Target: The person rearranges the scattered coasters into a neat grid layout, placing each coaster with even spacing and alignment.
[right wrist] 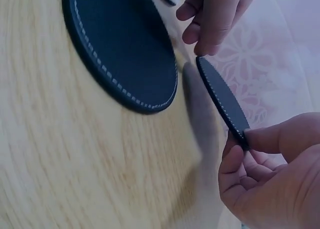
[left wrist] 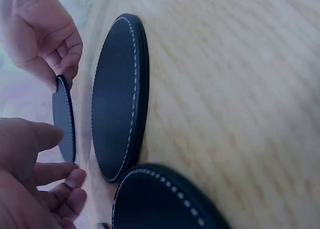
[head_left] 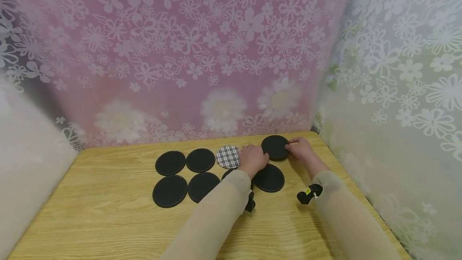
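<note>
My right hand point(head_left: 302, 151) pinches the right edge of a round black coaster point(head_left: 274, 147) with pale stitching. In the right wrist view, thumb and fingers meet on its rim, and a shadow falls on the table beside it. My left hand point(head_left: 254, 157) is at the opposite edge, fingertips right at the rim and thumb and fingers apart in the left wrist view. Under this hand lies a round coaster with a black-and-white checked face point(head_left: 227, 157), partly covered. Another black coaster point(head_left: 269, 178) lies just in front of the held one.
Several more black coasters point(head_left: 170, 191) lie in two rows to the left on the wooden table point(head_left: 108, 212); my left sleeve partly covers one. A pink floral curtain point(head_left: 202, 59) hangs behind the table, and a pale floral one point(head_left: 404, 91) along the right side.
</note>
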Demonstrator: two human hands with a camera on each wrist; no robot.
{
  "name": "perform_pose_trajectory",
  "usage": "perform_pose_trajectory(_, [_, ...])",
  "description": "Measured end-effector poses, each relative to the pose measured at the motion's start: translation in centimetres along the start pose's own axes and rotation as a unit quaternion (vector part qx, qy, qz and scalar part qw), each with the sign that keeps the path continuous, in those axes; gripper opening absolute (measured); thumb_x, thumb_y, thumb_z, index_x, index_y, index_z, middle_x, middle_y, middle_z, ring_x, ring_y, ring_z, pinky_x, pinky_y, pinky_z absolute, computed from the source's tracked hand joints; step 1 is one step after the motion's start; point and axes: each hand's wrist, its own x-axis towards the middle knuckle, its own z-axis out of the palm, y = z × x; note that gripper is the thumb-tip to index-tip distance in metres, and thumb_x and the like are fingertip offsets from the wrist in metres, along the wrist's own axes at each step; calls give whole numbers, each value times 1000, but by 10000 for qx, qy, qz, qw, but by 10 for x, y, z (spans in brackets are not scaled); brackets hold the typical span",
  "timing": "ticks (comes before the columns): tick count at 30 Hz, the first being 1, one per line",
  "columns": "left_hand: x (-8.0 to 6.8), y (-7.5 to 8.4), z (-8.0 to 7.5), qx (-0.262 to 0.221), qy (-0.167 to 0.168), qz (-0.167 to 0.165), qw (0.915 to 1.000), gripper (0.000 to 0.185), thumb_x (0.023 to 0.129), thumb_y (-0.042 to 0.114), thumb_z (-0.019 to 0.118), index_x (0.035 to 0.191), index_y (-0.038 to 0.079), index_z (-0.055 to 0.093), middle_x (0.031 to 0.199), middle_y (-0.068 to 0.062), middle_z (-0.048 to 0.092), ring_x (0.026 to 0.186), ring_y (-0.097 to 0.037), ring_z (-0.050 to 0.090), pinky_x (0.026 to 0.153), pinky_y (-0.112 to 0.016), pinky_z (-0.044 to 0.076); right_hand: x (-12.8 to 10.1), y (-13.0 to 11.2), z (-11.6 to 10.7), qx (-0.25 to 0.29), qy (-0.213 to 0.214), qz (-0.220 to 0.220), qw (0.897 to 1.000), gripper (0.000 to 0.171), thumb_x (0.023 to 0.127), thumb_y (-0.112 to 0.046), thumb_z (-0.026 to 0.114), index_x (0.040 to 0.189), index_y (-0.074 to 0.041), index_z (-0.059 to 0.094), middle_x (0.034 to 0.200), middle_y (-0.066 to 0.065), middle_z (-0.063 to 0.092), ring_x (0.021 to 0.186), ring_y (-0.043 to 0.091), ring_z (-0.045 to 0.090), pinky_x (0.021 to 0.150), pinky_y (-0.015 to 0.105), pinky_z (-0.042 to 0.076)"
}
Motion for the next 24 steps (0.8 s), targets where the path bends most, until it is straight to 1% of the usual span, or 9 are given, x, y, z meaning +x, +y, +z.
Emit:
perform_pose_trajectory(2, [0, -4, -5, -80, 320, 23, 9995, 36, 114, 45, 61, 126, 18, 81, 132, -8, 74, 124, -35, 65, 108, -56, 46, -2, -3, 1, 273, 8, 39, 9996, 47, 113, -8, 60, 154, 10, 46, 120, 18, 59, 83, 18, 65, 79, 34, 58])
perform_pose_trajectory(4, [0, -9, -9, -304, 587, 41, 9978, 34, 114, 44, 62, 127, 20, 81, 128, -4, 77, 121, -34, 68, 109, -56, 47, -5, -9, 3, 431, -14, 31, 9991, 49, 113, -11, 62, 156, 8, 46, 112, 12, 63, 83, 16, 66, 81, 34, 58])
perform_pose_trajectory(7, [0, -16, -17, -670, 834, 55, 9942, 32, 113, 42, 66, 132, 21, 80, 124, 0, 80, 114, -31, 72, 110, -57, 45, -13, -17, 5, 580, -65, -27, 9983, 52, 113, -13, 64, 158, 7, 46, 101, 6, 69, 83, 15, 69, 84, 35, 59])
perform_pose_trajectory(9, [-1, -19, -21, -942, 862, 46, 9918, 33, 112, 41, 68, 136, 21, 78, 124, 2, 80, 110, -28, 73, 110, -57, 44, -17, -21, 7, 636, -96, -80, 9979, 54, 113, -13, 65, 159, 7, 46, 96, 4, 70, 83, 15, 71, 84, 35, 59])
perform_pose_trajectory(11, [-3, -22, -25, -1139, 886, 20, 9895, 33, 111, 39, 70, 137, 20, 77, 121, 2, 81, 104, -25, 74, 108, -56, 44, -21, -24, 9, 687, -141, -135, 9974, 54, 113, -12, 64, 159, 7, 45, 94, 2, 72, 83, 14, 72, 83, 34, 58])
perform_pose_trajectory(13, [-5, -25, -27, -1282, 908, -67, 9876, 33, 110, 38, 72, 138, 20, 76, 114, 3, 82, 100, -23, 74, 108, -56, 43, -22, -26, 12, 741, -204, -205, 9968, 54, 114, -11, 63, 160, 8, 44, 92, 1, 73, 82, 13, 73, 81, 32, 58])
perform_pose_trajectory(18, [-9, -35, -31, -1411, 1028, -250, 9843, 32, 108, 35, 75, 136, 19, 75, 105, 4, 81, 98, -22, 74, 109, -55, 41, -21, -29, 22, 782, -321, -313, 9959, 53, 114, -12, 63, 160, 8, 46, 91, 1, 74, 83, 15, 72, 79, 31, 58])
perform_pose_trajectory(20, [-12, -39, -33, -1472, 1045, -241, 9833, 32, 108, 34, 76, 136, 18, 74, 106, 4, 81, 98, -22, 74, 109, -54, 40, -21, -31, 27, 772, -307, -317, 9960, 52, 114, -12, 63, 160, 7, 47, 92, 1, 73, 84, 15, 72, 79, 31, 58])
perform_pose_trajectory(24, [-17, -48, -37, -1470, 1061, -190, 9832, 31, 107, 32, 77, 134, 16, 74, 100, 4, 79, 99, -24, 72, 107, -55, 40, -22, -34, 35, 796, -298, -341, 9958, 50, 112, -10, 65, 157, 8, 48, 92, 3, 72, 82, 15, 71, 77, 30, 58])
